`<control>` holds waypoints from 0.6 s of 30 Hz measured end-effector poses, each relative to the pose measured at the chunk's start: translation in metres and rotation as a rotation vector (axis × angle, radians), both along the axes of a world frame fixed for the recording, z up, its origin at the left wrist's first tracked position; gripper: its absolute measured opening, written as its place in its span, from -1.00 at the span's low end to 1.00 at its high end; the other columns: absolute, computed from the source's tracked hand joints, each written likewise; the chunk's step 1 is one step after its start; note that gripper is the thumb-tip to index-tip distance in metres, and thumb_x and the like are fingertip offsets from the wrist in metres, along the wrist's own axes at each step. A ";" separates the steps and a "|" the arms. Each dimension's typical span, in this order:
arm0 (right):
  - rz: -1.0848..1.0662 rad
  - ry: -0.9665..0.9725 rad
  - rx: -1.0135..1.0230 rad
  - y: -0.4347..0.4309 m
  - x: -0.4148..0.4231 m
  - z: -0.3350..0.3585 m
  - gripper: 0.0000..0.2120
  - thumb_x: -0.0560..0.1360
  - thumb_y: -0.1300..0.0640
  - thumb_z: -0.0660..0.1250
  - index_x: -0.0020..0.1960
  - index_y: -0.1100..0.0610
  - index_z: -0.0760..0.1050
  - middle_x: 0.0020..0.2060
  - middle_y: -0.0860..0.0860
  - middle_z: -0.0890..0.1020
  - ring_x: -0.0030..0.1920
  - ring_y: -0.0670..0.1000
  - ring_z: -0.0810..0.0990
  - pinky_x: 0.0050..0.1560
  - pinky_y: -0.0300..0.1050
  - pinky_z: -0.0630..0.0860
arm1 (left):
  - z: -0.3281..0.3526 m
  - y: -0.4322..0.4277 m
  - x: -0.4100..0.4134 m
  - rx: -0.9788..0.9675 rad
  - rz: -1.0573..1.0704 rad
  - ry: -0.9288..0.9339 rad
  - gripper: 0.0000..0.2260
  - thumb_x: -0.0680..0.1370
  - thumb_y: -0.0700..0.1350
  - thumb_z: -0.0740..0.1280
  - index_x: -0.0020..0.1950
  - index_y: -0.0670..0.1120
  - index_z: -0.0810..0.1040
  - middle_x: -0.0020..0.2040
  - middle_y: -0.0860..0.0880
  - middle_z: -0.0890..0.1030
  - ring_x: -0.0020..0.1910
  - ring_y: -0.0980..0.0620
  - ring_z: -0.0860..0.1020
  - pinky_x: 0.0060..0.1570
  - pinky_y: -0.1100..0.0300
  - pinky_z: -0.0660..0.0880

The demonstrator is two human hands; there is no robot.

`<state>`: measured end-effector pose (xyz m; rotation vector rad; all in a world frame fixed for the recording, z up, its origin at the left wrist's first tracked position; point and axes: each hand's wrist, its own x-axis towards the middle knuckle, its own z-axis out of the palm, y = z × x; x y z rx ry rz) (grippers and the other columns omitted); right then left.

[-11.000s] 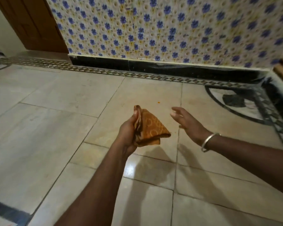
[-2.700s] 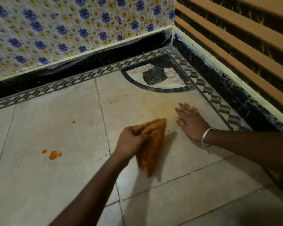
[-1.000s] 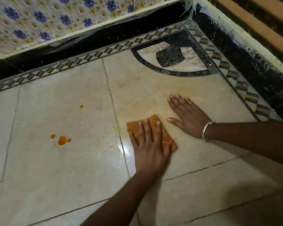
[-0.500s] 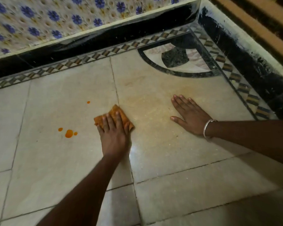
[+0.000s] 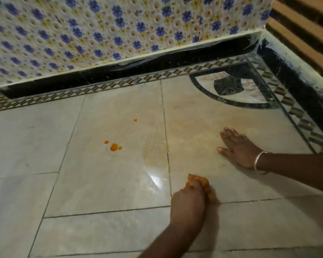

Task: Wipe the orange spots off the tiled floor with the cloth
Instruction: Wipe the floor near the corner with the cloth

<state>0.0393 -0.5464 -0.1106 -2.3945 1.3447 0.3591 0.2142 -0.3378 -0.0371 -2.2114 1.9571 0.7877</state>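
Orange spots (image 5: 113, 147) on the tiled floor (image 5: 93, 187), left of centre: three clustered, one small dot nearer the floral wall (image 5: 119, 30). Unwiped. To their right, a yellowish wet smear (image 5: 155, 151) straddles a grout line. Bottom centre: left hand (image 5: 188, 200) holds the cloth (image 5: 200, 183) down on the floor, fingers curled round it. The cloth is bunched, blurred and well apart from the spots. Right hand (image 5: 239, 148) lies flat on the tile, fingers straight, silver bangle (image 5: 257, 161) on the wrist. Dark corner inlay (image 5: 227, 86) far right.
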 end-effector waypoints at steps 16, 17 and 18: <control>-0.091 -0.589 0.203 0.038 0.121 0.049 -0.48 0.67 -0.20 0.02 0.54 0.00 0.30 0.56 0.02 0.27 0.57 0.04 0.19 0.51 -0.03 0.16 | 0.024 -0.026 0.143 -0.148 0.999 1.739 -0.26 0.54 0.41 0.15 0.42 -0.14 0.56 0.34 -0.27 0.63 0.31 -0.30 0.61 0.31 -0.25 0.53; -0.172 -0.703 0.370 0.039 0.134 0.056 -0.49 0.65 -0.23 0.03 0.48 -0.02 0.37 0.47 0.04 0.41 0.48 0.07 0.35 0.43 0.00 0.31 | 0.021 -0.024 0.144 -0.147 0.980 1.758 -0.30 0.56 0.37 0.18 0.44 -0.14 0.55 0.37 -0.27 0.60 0.34 -0.31 0.59 0.33 -0.25 0.51; -0.269 -0.798 0.584 0.038 0.147 0.062 -0.47 0.63 -0.29 0.04 0.43 -0.02 0.42 0.35 0.07 0.52 0.36 0.10 0.50 0.30 0.01 0.45 | 0.019 -0.022 0.147 -0.151 0.957 1.751 -0.36 0.59 0.30 0.22 0.46 -0.14 0.54 0.40 -0.28 0.58 0.37 -0.31 0.57 0.35 -0.25 0.51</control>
